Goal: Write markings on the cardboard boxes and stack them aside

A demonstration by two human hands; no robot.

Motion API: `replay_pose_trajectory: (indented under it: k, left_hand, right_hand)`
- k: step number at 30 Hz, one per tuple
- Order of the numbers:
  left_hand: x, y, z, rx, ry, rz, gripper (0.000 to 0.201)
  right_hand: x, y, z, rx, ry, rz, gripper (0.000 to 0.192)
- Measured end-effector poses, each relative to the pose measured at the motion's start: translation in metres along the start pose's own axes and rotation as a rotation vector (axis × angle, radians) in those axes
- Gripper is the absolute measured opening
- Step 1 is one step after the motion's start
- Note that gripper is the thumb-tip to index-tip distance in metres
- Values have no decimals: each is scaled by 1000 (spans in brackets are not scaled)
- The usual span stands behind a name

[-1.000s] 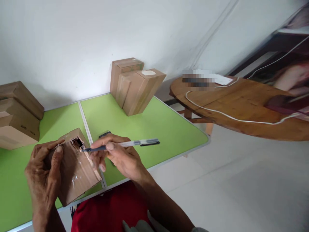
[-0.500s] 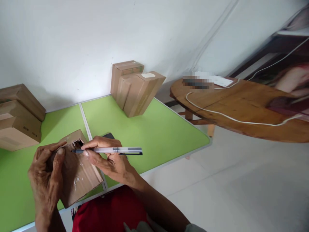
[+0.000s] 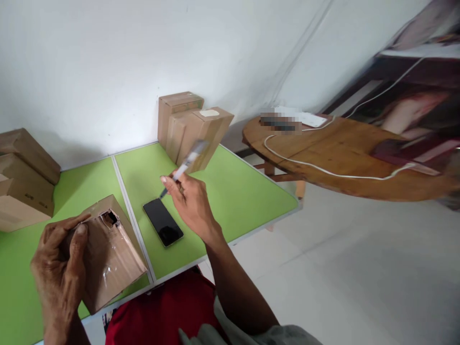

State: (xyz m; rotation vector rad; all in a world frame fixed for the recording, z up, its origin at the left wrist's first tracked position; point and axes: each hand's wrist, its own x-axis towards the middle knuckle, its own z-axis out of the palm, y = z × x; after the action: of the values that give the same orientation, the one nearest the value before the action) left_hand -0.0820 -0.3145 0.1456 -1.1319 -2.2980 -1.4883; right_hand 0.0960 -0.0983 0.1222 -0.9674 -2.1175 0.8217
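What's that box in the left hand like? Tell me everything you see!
The box looks like brown cardboard, with shiny clear tape on its upper face. A dark, ragged hole gapes near its far corner. It's at the green table's near edge, turned at an angle. The left hand grips its left side.

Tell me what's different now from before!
The right hand moved from the torn cardboard box, rightward and forward, uncovering the smartphone; its fingers still hold the pen, its tip near the phone's far end. Nothing was let go. The left hand still grips the box; the other boxes stayed put.
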Motion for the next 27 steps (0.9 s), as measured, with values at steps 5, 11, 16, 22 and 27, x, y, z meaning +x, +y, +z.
replay_pose_trajectory:
  k: [5,11,16,22,27]
  left_hand:
    - [0,-9,-1,13,12,-3,25]
    - [-1,-10,1,24,18,6,25]
    - [0,-9,1,17,22,13,24]
    - [0,-7,1,14,48,-15,26]
    - [1,-7,1,3,29,-17,27]
  right_hand:
    - [7,53,10,-574,-316,295,29]
    - [-6,93,34,-641,-412,373,34]
    - [-12,88,32,-643,-406,375,30]
    - [-48,52,44,-529,-387,353,46]
    - [-58,50,64,-294,-370,436,57]
